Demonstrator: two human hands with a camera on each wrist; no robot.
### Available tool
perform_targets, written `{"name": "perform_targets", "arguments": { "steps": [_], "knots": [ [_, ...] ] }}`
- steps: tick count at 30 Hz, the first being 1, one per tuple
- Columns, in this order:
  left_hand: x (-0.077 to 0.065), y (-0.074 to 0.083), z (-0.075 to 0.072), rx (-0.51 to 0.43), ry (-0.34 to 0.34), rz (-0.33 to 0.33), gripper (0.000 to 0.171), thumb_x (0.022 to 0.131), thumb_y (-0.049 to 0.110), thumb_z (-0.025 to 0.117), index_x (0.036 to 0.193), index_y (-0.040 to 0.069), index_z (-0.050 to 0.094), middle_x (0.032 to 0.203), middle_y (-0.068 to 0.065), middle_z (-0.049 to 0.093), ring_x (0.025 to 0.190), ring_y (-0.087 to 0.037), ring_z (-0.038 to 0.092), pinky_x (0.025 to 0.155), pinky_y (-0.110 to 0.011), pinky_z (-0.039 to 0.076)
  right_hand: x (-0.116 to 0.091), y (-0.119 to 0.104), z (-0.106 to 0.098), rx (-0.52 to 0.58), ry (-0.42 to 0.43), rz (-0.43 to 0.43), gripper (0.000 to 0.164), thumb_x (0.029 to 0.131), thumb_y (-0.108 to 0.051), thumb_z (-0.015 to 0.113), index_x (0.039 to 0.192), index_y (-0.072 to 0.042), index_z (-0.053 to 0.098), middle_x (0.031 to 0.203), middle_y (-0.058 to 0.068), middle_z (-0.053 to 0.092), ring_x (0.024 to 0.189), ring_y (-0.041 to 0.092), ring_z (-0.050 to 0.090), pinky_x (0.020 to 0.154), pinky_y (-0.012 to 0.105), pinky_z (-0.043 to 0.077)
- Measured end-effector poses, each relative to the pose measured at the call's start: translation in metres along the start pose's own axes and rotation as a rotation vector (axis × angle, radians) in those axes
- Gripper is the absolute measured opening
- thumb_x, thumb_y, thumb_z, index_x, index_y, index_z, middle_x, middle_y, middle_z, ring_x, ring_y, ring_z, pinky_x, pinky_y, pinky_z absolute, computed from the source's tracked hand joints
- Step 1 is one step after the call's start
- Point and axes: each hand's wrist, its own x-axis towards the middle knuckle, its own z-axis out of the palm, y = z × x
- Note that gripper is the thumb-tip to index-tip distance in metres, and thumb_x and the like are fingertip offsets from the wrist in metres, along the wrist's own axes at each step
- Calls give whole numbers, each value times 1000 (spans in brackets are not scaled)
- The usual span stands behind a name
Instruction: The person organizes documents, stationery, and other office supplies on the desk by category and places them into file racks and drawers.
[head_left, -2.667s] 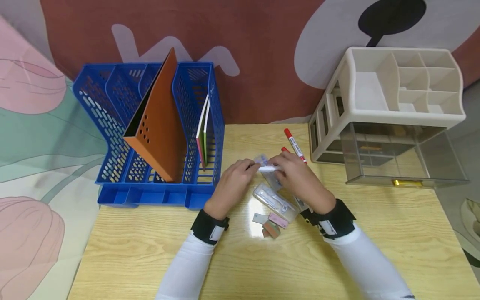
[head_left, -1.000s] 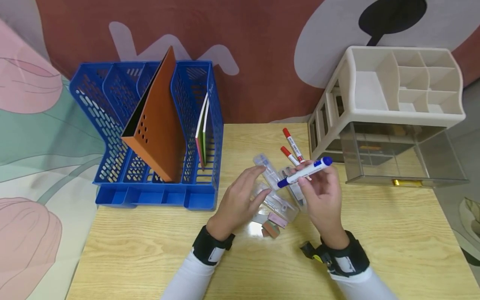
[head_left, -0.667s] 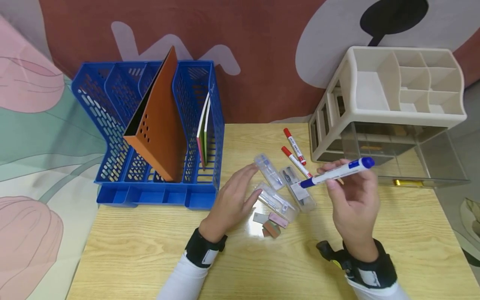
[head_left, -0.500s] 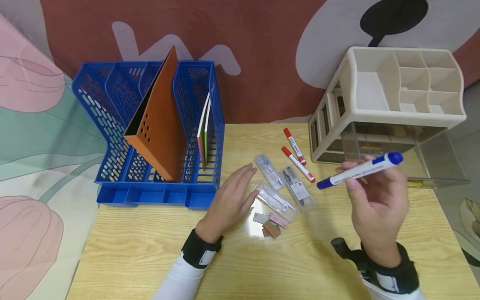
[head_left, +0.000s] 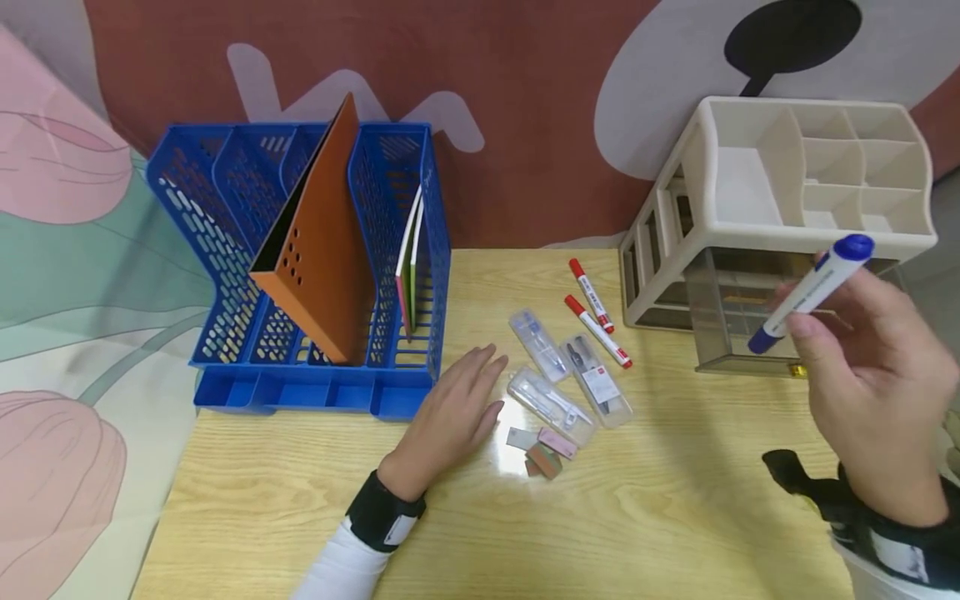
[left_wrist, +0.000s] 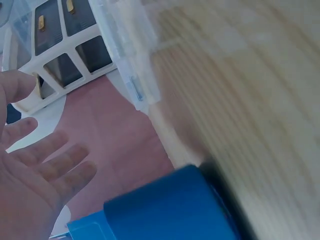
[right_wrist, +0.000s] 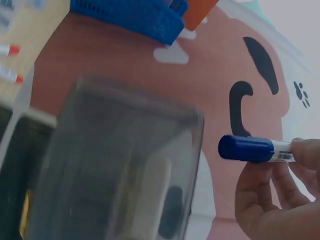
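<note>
My right hand (head_left: 877,375) pinches a white marker with blue ends (head_left: 808,298) between thumb and fingers. It is tilted, its upper end away to the right, and overlaps the pulled-out clear drawer (head_left: 723,337) in the head view. In the right wrist view, a blue end of the marker (right_wrist: 247,148) points toward the drawer's grey wall (right_wrist: 125,115). My left hand (head_left: 447,417) is low over the table, fingers extended, between the blue file rack (head_left: 315,387) and a clear plastic case (head_left: 551,404). It holds nothing.
Two more clear cases, one (head_left: 600,379) with a compass-like tool, lie mid-table. Two red-capped markers (head_left: 598,332) are behind them, and several small erasers (head_left: 557,443) in front. The rack holds an orange folder (head_left: 322,250) and thin booklets (head_left: 408,267). A white organizer (head_left: 750,237) stands back right.
My right hand has carried the blue marker from mid-table rightward to the front of the open drawer. My left hand has let go of it, relaxed and drawn back slightly left.
</note>
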Motion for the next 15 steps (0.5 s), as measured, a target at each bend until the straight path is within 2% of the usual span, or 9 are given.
{"name": "perform_targets", "arguments": {
  "steps": [4,7,9,12,15],
  "knots": [
    [-4,-1,-2,27,-16,9,60,97,21,69,150,3,48,155,-20,50,141,-38,51,122,-46,39,9,5,-18,-262,-110,61,41,98,6,61,139,1,62,119,-22,60,103,-2,60,92,3,47],
    [-5,-1,-5,40,-19,9,59,97,21,69,150,3,48,155,-20,49,141,-37,51,121,-46,39,15,12,-26,-374,-169,98,48,98,8,61,142,-11,63,118,-31,54,102,-9,55,88,-2,42],
    [-5,-1,-6,45,-21,8,59,97,21,68,150,4,48,156,-20,49,142,-37,51,121,-46,39,18,18,-30,-420,-201,106,50,98,7,61,143,-14,63,118,-34,52,102,-14,52,87,-5,39],
    [-5,-1,-9,47,-25,10,59,97,21,69,150,3,48,156,-20,49,141,-37,51,121,-46,39,23,27,-33,-482,-261,98,50,95,9,64,142,-9,63,117,-10,67,99,-21,47,84,-8,35],
    [-5,0,-10,44,-31,16,59,98,21,69,150,3,48,155,-20,49,141,-37,52,121,-46,40,26,38,-36,-541,-320,96,50,93,12,67,141,-3,62,113,24,69,95,-28,41,80,-10,31]
  ]
}}
